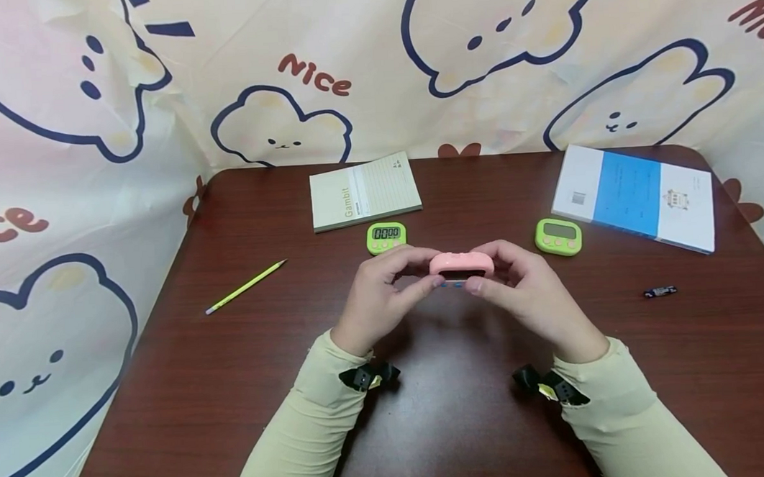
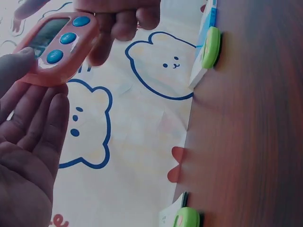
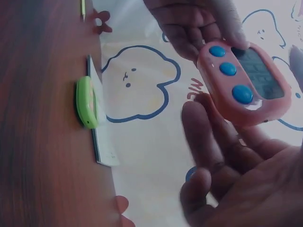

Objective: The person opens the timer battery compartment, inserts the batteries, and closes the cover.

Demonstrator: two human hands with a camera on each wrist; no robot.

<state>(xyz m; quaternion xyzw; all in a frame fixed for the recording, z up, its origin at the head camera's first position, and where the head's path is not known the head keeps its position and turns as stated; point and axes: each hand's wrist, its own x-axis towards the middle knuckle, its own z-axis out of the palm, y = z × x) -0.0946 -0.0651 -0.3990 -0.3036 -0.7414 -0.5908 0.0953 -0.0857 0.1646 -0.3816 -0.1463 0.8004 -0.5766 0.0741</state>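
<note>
A pink digital timer point(image 1: 461, 262) with blue buttons is held up over the table between both hands. My left hand point(image 1: 385, 290) pinches its left end, with the thumb on the front by the screen in the left wrist view. At the opposite end my right hand point(image 1: 535, 292) holds the timer, thumb at the front edge and fingers behind. Three blue buttons point(image 3: 227, 69) and a grey screen point(image 3: 260, 73) face the right wrist view. Just beyond the left hand stands a green timer point(image 1: 386, 237) reading zeros; another green timer point(image 1: 558, 237), its screen blank, lies past the right hand.
A cream notebook point(image 1: 365, 191) lies at the back of the brown table point(image 1: 170, 408). At the back right is a blue and white book point(image 1: 633, 198). A yellow-green pencil point(image 1: 245, 287) lies left, a small dark battery-like object point(image 1: 660, 291) right. Printed cloth hangs behind.
</note>
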